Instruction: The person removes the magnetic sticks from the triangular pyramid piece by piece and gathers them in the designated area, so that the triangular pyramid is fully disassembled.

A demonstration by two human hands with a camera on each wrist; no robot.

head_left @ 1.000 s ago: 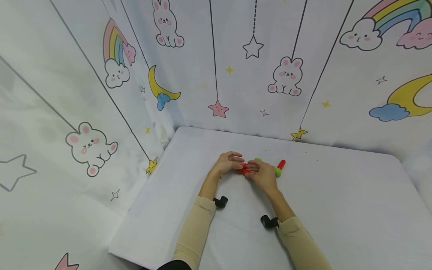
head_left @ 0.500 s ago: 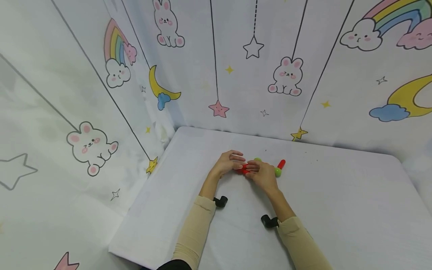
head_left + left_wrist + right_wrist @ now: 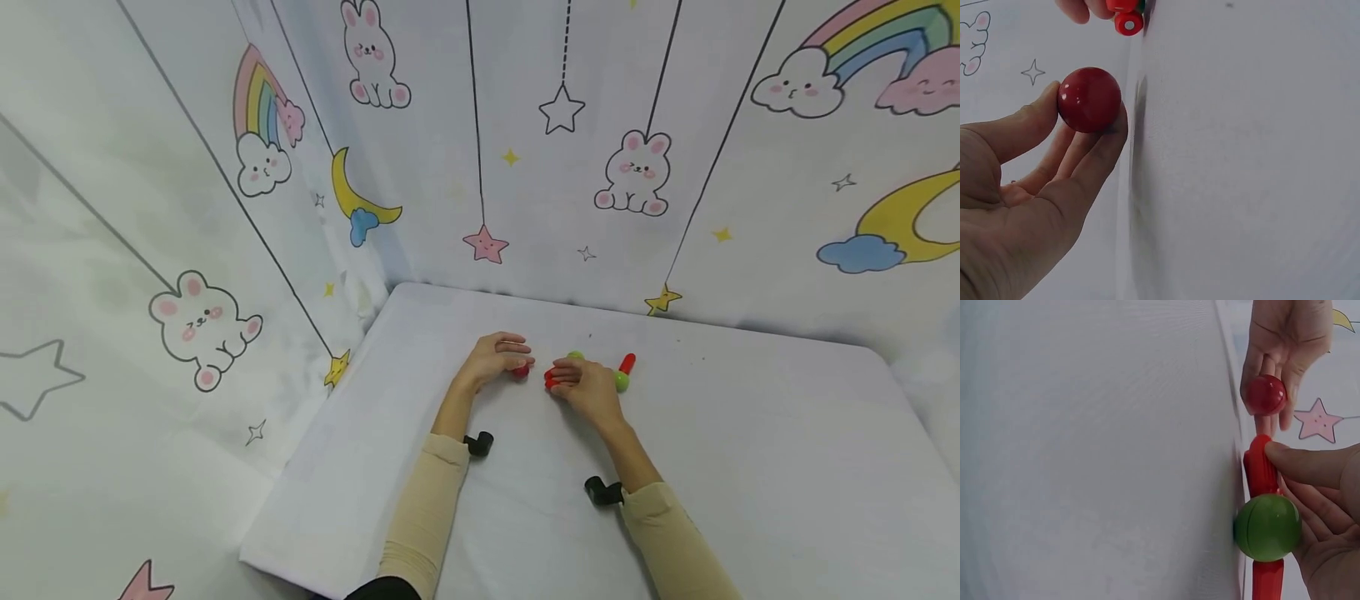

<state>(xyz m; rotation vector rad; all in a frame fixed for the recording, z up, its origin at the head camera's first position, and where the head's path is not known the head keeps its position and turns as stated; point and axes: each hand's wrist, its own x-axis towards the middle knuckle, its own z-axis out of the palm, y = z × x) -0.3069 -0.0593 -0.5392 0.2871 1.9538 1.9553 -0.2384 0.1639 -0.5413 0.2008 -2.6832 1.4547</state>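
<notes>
My left hand pinches a glossy red ball between thumb and fingers, just over the table. To its right, my right hand grips red magnetic rods; the thumb presses on them in the right wrist view. A pale disc shows in a rod's end in the left wrist view. Against the rods sits a green ball, with another red rod beyond it. A gap separates the red ball from the rods. The right hand hides part of the joined pieces.
A second green ball peeks out behind the right hand. The white table extends around the hands to its rounded corners. Behind it hangs a white curtain printed with bunnies, stars and rainbows. A black camera is worn on each wrist.
My left hand has drawn left with the red ball, opening a gap between it and the red rods. The right hand and the joined pieces have shifted slightly right.
</notes>
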